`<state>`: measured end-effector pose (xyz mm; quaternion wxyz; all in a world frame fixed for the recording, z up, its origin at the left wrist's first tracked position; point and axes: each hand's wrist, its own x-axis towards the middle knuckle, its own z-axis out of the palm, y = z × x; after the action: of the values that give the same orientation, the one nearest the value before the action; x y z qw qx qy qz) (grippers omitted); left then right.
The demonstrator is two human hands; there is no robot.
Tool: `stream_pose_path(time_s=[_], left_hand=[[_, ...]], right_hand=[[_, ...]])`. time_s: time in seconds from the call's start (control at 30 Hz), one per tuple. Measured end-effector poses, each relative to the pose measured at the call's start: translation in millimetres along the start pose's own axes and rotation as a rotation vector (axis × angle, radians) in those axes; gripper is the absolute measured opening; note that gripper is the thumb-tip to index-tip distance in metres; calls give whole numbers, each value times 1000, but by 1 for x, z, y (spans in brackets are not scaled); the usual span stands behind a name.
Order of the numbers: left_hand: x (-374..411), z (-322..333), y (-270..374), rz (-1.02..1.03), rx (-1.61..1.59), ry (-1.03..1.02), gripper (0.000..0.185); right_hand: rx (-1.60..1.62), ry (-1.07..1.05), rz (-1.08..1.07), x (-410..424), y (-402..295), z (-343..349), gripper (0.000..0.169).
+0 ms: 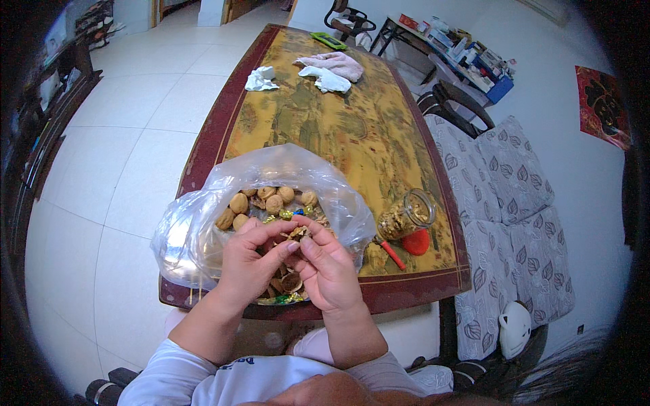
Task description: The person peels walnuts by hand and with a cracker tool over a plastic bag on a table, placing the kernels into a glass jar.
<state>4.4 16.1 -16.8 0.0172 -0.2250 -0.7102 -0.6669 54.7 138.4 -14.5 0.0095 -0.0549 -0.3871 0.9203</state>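
Between the fingertips of both hands is a piece of cracked walnut (298, 233), held above an opened clear plastic bag (284, 161). My left hand (256, 254) pinches it from the left, and my right hand (325, 261) from the right. Whole walnuts (238, 203) lie in the bag beyond the hands, with foil-wrapped pieces (287, 214) close by. Empty walnut shells (291, 282) are below the hands, partly hidden by them. To the right a glass jar (407, 215) of walnut kernels stands open. A tool's red handle (392, 255) and a red round object (416, 242) are beside it.
The table (350, 129) has a dark red border. At its far end lie crumpled white tissues (261, 79), a pink cloth (337, 65) and a green object (328, 40). A cushioned seat (490, 254) with a leaf pattern runs along the right side.
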Motion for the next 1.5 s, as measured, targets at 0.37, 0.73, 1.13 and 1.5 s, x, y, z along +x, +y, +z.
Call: stream_pose_path(time_s=[0.37, 0.73, 1.13, 1.5], left_hand=[[3, 1, -1, -408, -532, -5, 13], [8, -3, -17, -616, -824, 84, 14], [9, -4, 0, -719, -861, 32, 10], [3, 0, -8, -726, -930, -175, 17]], right_hand=[[6, 14, 22, 1, -2, 2, 31], [163, -17, 37, 6, -5, -5, 38], [-204, 92, -185, 3, 1, -8, 35], [-670, 196, -325, 4, 0, -8, 18]])
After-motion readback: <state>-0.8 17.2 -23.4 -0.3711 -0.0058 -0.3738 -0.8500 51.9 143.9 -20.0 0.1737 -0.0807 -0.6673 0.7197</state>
